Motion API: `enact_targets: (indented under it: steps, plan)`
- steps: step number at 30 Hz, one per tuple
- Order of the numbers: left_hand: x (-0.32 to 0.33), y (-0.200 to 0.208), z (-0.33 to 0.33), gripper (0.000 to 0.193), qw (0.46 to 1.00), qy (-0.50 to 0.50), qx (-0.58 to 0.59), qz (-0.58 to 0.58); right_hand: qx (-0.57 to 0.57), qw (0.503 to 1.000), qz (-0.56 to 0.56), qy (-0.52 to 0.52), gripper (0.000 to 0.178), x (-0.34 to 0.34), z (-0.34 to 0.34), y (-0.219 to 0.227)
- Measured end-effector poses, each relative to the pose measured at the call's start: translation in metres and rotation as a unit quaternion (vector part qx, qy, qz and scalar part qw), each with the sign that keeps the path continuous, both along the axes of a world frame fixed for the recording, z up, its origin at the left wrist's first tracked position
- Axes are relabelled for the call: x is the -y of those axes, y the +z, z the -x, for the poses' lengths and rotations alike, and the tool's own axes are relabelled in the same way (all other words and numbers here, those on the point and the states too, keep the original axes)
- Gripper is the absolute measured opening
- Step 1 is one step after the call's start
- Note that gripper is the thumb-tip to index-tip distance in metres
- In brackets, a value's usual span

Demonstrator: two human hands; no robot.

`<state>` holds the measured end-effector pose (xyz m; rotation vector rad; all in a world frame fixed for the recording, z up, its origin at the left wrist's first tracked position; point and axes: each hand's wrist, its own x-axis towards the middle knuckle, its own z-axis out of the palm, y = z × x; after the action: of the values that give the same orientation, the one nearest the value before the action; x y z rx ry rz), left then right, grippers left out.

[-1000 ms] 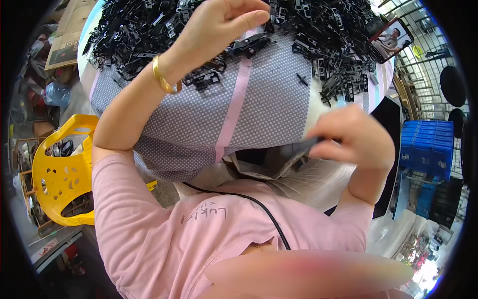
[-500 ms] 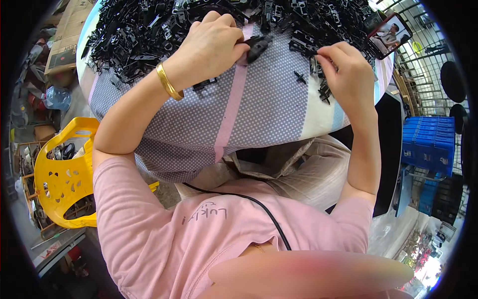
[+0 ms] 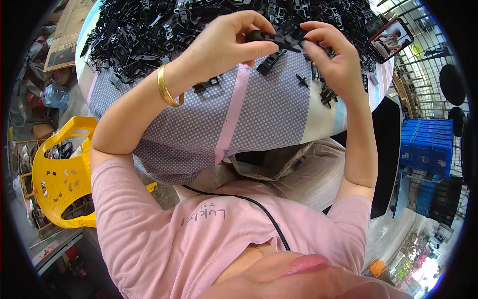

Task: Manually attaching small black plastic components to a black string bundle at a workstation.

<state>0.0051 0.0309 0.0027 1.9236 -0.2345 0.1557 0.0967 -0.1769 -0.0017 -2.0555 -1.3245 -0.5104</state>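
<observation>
My left hand (image 3: pixel 225 44) pinches a long black plastic part (image 3: pixel 282 40) between thumb and fingers, above the near side of a big heap of similar black parts (image 3: pixel 144 37). At its other end, the thumb and fingers of my right hand (image 3: pixel 338 56) close on the same part, or on a small piece there; the fingers hide which. Just below the held part, another black part (image 3: pixel 268 65) lies on the dotted cloth (image 3: pixel 266 107). Near my right wrist are a small black cross-shaped piece (image 3: pixel 301 80) and a few small pieces (image 3: pixel 327 94).
A phone (image 3: pixel 390 40) showing a picture stands at the table's right edge. One more black part (image 3: pixel 206 84) lies by my left wrist. A yellow plastic chair (image 3: pixel 47 172) is at the left, and blue crates (image 3: pixel 426 144) stand at the right. A black cable (image 3: pixel 259 202) crosses my lap.
My right hand has moved left and up to meet my left hand at the black part. My left hand has shifted slightly right, and a black part now shows on the cloth below it.
</observation>
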Motion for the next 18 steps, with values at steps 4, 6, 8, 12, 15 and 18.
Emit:
enact_targets:
  steps: [4,6,8,12,15,18]
  plan:
    - [0.007,-0.002,0.005,0.025,0.998,-0.016,-0.047,0.041,-0.356,0.922,-0.143,0.047,0.018,0.006,-0.001,0.002]
    - [0.010,-0.007,0.003,0.024,0.996,-0.022,-0.054,0.069,-0.501,0.839,-0.195,0.088,0.020,0.008,-0.006,0.000]
    - [0.013,-0.008,0.005,0.023,0.996,-0.030,-0.040,0.068,-0.515,0.831,-0.201,0.066,0.020,0.006,-0.006,-0.002]
    - [0.011,-0.011,0.005,0.023,0.998,-0.025,-0.011,0.055,-0.550,0.808,-0.199,0.069,0.021,0.007,-0.011,-0.006]
    - [0.011,-0.010,0.003,0.024,0.995,-0.036,-0.048,0.084,-0.653,0.693,-0.273,0.138,0.020,0.008,-0.008,-0.001]
    - [0.013,-0.006,0.005,0.026,0.992,-0.020,-0.067,0.101,-0.650,0.681,-0.264,0.211,0.017,0.008,-0.009,-0.005]
